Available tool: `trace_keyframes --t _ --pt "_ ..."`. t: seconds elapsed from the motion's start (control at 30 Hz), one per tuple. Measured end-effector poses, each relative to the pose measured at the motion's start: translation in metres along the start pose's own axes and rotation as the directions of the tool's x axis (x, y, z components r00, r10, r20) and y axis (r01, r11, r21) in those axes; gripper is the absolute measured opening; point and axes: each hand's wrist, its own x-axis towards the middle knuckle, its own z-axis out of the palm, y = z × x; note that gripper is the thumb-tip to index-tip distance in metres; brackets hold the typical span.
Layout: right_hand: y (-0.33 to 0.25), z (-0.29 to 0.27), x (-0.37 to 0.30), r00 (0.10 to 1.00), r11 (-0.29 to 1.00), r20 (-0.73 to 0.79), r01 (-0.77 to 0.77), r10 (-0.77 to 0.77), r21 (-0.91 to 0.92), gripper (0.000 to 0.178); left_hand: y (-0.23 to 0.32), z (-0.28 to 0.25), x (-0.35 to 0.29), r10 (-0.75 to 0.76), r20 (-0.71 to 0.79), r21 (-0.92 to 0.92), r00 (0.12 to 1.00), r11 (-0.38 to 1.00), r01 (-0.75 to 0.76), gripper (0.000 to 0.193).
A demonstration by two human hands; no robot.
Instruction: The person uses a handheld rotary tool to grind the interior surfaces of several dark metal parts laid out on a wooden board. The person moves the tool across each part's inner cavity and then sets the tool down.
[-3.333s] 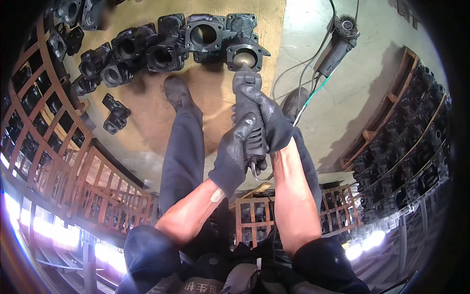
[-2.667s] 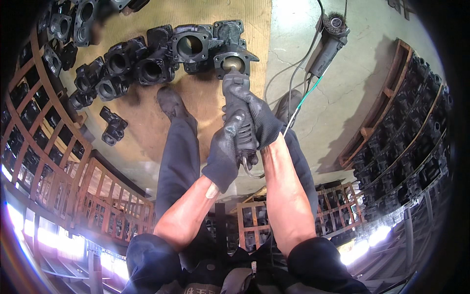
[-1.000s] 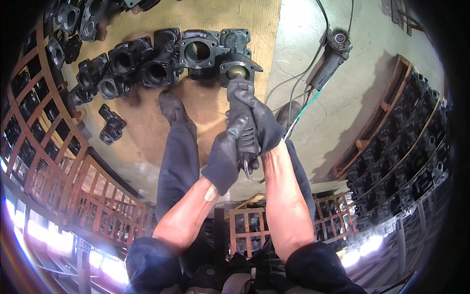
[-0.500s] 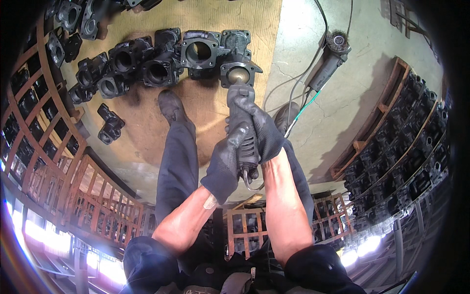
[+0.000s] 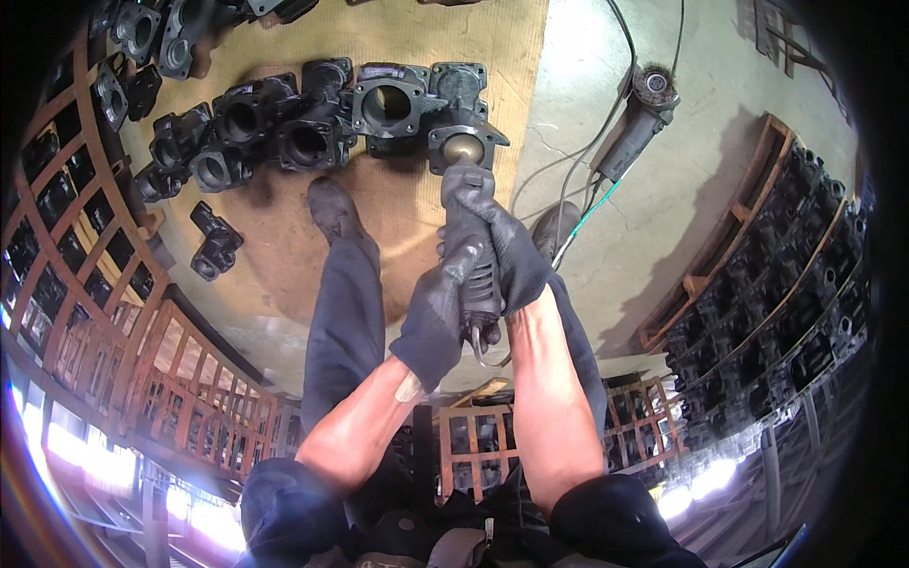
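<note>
Both of my hands wear dark gloves and are closed on a black die grinder (image 5: 482,284). My left hand (image 5: 436,308) wraps the rear part of its body from the left side. Farther forward, my right hand (image 5: 511,248) grips it from the right, and the cord leaves the tool's back end. The grinder's front points away from me, at the round bore of a black cast-metal flanged housing (image 5: 461,133). Light shows inside that bore. The tool's tip is too small to make out, so I cannot tell whether it touches the metal.
Several similar black housings (image 5: 308,142) stand in a row to the left on a tan mat (image 5: 275,237). One small housing (image 5: 216,241) lies apart. An angle grinder with a wire brush (image 5: 639,123) rests on the concrete, cords beside it. Brown metal crates (image 5: 204,369) and stacked castings (image 5: 767,275) flank me.
</note>
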Motion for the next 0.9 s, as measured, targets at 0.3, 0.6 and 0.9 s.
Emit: trace_keyframes --t 0.3,0.6,0.9 --pt "-0.003 -0.003 0.027 0.996 0.997 -0.038 0.077 -0.076 0.021 0.033 0.007 -0.001 0.029 0.019 0.001 -0.003 1.000 1.000 -0.019 0.036" --pt "0.000 -0.014 0.034 0.993 0.995 0.059 0.101 -0.100 -0.006 0.049 0.005 -0.004 0.029 0.043 0.002 0.018 0.999 0.999 -0.043 0.035" --pt "-0.002 0.005 0.001 0.999 0.999 0.012 0.030 -0.030 -0.016 0.047 0.003 -0.006 0.010 0.016 0.002 0.017 1.000 1.000 -0.016 0.034"
